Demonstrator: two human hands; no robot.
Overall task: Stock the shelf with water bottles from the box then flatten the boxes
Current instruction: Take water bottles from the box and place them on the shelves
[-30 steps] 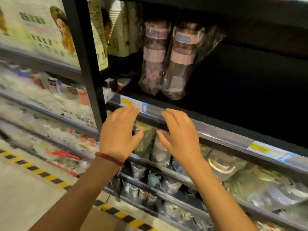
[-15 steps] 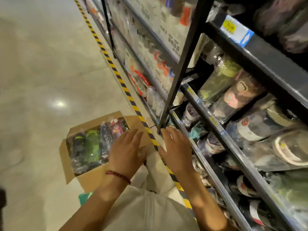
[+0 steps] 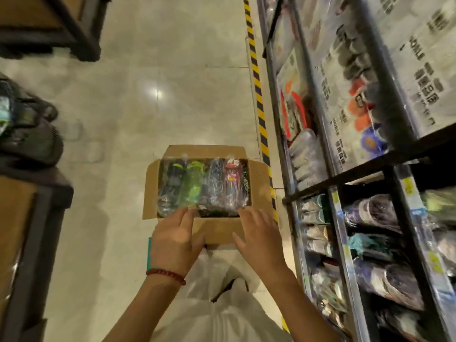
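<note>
- Head view: I look straight down at an open brown cardboard box (image 3: 209,188) standing on the pale glossy tiled floor (image 3: 138,99), its flaps folded outward.
- Head view: inside the box lie plastic-wrapped water bottles (image 3: 204,186), packed side by side in dark, green, grey and red; the box sits just beside the yellow-and-black striped floor tape (image 3: 257,95) that runs along the foot of the dark metal shelf rack (image 3: 370,193) on my right.
- Head view: my left hand (image 3: 175,240), a red bead bracelet (image 3: 165,274) at its wrist, hangs over the near edge of the box with fingers (image 3: 188,215) straight and released, gripping nothing.
- Head view: my right hand (image 3: 259,238) is beside it, fingers likewise spread and empty, above the near flap.
- Head view: the rack's lower tiers already carry wrapped goods; motion blur hides their detail.
- I judge the step in hand to be the reach into the box for another bottle. The next move calls for lowering both hands, closing the fingers round a slippery wrapped bottle, and lifting it out.
</note>
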